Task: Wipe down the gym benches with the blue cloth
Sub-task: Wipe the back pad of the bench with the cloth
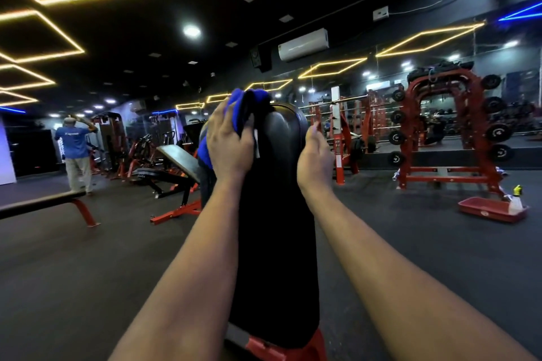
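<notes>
A black padded bench back (275,214) rises straight ahead of me on a red frame. My left hand (230,141) holds the blue cloth (237,102) against the upper left of the pad, near its top end; part of the cloth hangs blue below the hand. My right hand (315,152) grips the pad's right edge near the top, fingers curled round the side. Both forearms reach forward on either side of the pad.
A flat bench (44,204) stands at the left and an incline bench (176,161) behind it. A person in a blue shirt (73,152) stands far left. A red weight rack (448,126) and a red tray (492,209) with a spray bottle (516,199) are at the right.
</notes>
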The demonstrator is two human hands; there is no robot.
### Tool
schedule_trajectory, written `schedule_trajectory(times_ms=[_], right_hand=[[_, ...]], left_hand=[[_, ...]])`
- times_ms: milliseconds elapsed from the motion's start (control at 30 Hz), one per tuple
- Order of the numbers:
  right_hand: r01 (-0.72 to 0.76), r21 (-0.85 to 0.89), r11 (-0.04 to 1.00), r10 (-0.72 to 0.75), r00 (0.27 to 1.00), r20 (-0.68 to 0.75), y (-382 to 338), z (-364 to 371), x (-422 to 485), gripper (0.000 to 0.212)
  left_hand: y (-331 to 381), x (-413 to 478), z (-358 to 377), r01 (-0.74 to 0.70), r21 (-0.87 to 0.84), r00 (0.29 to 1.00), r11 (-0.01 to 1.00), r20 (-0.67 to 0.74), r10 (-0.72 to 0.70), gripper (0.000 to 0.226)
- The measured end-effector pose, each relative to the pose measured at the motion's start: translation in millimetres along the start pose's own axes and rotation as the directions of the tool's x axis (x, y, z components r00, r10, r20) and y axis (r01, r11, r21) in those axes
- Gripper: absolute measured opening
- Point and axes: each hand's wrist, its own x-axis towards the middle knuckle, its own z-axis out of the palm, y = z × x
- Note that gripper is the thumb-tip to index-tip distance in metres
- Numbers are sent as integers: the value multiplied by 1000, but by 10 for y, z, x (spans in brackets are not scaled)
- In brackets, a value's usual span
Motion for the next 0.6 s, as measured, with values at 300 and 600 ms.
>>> schedule_trajectory(times_ms=[300,600], right_hand=[[62,-55,997,-66,995,-75,20,28,-12,44],[95,-73,993,-103,988,-117,-4,58,-45,43]], left_hand=[[-105,-174,-75,-356,-42,925,934,124,358,47],[115,-204,47,248,65,965,967,-110,-240,56]])
